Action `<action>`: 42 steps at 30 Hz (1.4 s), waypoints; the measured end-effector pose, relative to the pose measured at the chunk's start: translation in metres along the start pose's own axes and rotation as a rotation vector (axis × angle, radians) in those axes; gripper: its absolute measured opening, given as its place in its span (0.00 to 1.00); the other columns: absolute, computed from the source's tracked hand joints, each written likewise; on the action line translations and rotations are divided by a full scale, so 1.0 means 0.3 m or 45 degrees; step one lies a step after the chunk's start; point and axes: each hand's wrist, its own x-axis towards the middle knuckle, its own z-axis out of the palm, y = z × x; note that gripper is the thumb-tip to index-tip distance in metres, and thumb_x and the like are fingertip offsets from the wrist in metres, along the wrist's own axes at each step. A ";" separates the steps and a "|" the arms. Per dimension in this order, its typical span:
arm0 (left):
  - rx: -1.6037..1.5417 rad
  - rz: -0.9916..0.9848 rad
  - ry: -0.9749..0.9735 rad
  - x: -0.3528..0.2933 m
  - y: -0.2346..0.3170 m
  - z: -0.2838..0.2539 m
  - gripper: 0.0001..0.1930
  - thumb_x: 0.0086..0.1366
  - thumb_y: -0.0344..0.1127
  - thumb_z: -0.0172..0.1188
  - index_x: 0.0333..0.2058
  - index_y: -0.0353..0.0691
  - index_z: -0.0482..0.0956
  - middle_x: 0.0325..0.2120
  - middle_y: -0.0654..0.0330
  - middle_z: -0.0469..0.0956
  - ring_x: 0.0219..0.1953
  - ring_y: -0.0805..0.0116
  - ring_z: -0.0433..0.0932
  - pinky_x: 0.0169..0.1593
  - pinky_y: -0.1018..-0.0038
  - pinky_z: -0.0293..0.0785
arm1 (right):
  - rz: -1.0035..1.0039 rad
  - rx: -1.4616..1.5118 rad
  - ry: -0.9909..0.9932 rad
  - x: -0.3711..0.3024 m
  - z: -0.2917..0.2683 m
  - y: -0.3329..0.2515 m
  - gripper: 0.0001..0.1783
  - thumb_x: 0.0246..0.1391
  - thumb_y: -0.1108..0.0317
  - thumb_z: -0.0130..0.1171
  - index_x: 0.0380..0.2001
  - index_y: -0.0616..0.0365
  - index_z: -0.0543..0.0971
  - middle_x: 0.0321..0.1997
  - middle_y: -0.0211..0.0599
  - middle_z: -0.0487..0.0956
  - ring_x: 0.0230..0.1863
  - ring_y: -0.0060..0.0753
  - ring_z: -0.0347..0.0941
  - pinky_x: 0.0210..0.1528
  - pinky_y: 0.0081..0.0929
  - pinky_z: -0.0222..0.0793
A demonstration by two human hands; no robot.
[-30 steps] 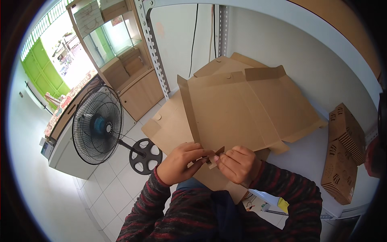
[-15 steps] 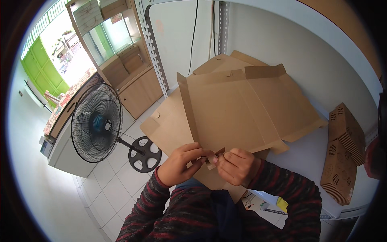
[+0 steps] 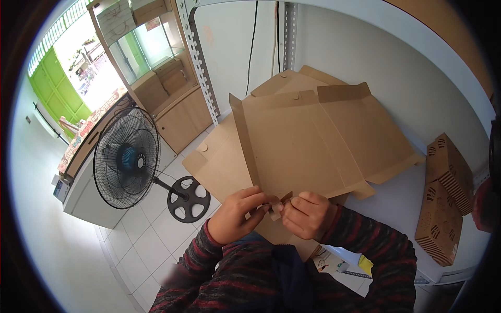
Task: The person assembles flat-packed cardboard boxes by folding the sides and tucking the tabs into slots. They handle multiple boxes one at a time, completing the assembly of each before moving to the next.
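A flat brown cardboard box blank (image 3: 292, 141) lies in front of me, its left and far edges folded up. At its near edge, my left hand (image 3: 241, 215) and my right hand (image 3: 309, 215) meet, fingertips almost touching. Both pinch a small corner flap (image 3: 275, 208) of the blank, which is partly hidden by the fingers. The left thumb and forefinger close on the flap from the left, while the right hand is curled into a near fist around its other side. More flat cardboard blanks (image 3: 214, 151) lie beneath, sticking out to the left and at the back.
Two folded printed brown boxes (image 3: 439, 221) stand at the right on the white table (image 3: 389, 208). A black standing fan (image 3: 128, 159) is on the tiled floor at the left. Behind it stands a wooden display cabinet (image 3: 182, 120). A metal shelf post (image 3: 201, 62) rises behind the cardboard.
Almost nothing differs. My left hand and forearm have shifted very slightly to the right; both hands keep pinching the same corner flap, and the cardboard stays in place.
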 end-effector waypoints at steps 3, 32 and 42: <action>0.014 -0.019 -0.012 0.002 0.007 0.001 0.14 0.57 0.17 0.55 0.41 0.34 0.79 0.29 0.56 0.75 0.32 0.60 0.76 0.35 0.70 0.71 | 0.024 0.018 0.130 0.002 0.022 0.005 0.11 0.38 0.73 0.59 0.11 0.52 0.69 0.18 0.24 0.67 0.21 0.22 0.64 0.27 0.22 0.59; 0.040 -0.110 0.026 -0.037 -0.026 0.001 0.16 0.54 0.28 0.66 0.42 0.36 0.79 0.31 0.60 0.79 0.24 0.70 0.71 0.31 0.76 0.71 | 0.576 0.518 -0.130 0.036 -0.002 0.041 0.14 0.37 0.69 0.67 0.32 0.58 0.79 0.32 0.32 0.78 0.35 0.35 0.75 0.37 0.34 0.69; 0.114 0.005 0.062 -0.035 -0.052 0.022 0.14 0.51 0.24 0.63 0.39 0.39 0.79 0.28 0.60 0.77 0.27 0.65 0.73 0.30 0.73 0.71 | 0.673 0.690 -0.299 0.047 -0.023 0.074 0.13 0.36 0.65 0.71 0.25 0.54 0.77 0.27 0.31 0.74 0.32 0.37 0.72 0.34 0.34 0.66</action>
